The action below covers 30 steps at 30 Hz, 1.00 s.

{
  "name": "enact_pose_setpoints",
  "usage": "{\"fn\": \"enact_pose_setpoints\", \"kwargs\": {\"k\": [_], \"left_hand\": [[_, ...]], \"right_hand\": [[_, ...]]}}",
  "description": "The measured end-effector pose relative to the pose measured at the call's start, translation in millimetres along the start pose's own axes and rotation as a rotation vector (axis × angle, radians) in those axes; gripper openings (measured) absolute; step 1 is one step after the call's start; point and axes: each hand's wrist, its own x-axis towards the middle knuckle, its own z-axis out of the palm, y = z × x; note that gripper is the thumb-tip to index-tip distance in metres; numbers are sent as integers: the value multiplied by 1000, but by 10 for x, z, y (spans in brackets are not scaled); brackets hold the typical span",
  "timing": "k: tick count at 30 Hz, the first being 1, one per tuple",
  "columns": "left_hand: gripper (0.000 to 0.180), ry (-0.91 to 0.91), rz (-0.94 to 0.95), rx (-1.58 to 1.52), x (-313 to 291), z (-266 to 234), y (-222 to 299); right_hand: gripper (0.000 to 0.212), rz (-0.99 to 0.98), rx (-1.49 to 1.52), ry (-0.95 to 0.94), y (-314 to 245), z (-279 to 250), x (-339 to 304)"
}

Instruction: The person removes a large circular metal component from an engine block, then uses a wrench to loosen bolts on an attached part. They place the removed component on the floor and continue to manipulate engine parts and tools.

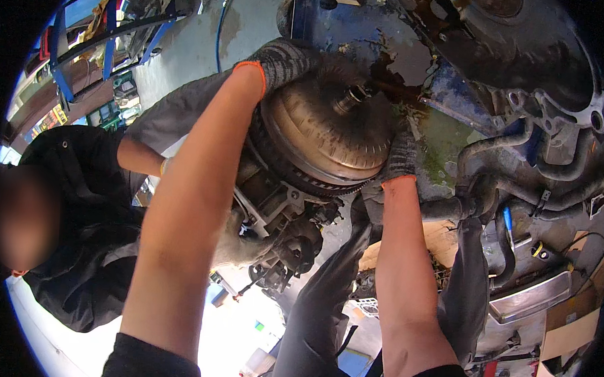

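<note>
A round, bronze-coloured torque converter sits in front of me, its central hub pointing up and to the far right. Behind its near-left edge runs a dark toothed ring, against the engine. My left hand, in a grey striped knit glove with an orange cuff, is wrapped over the converter's far-left rim. On the right rim, my gloved right hand grips the opposite side. The fingertips of both hands are partly hidden.
A person in dark clothes is close on the left, one arm reaching toward the engine. A large dark metal housing and bent pipes stand at the right. Oil and a puddle wet the floor beyond. A blue rack holds parts.
</note>
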Motion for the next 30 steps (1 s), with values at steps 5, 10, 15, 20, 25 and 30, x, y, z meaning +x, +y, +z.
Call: {"fn": "enact_pose_setpoints", "kwargs": {"k": [5,10,15,20,25,30], "left_hand": [[46,43,338,-27,-20,-48,-151],[44,-151,1,-459,146,184,-344],[44,-67,114,-595,177,205,-284],[44,-78,127,-353,-27,90,-152],[43,-38,287,-45,64,15,-142],[42,-39,221,-165,77,72,-164]], "right_hand": [[52,-115,-131,-104,93,-194,152],[53,-9,57,-78,135,-224,184],[56,-25,120,-93,23,-53,63],[55,43,101,17,-7,61,-126],[50,22,100,-28,-27,-2,4],[52,-131,-10,-57,-6,17,-34]]}}
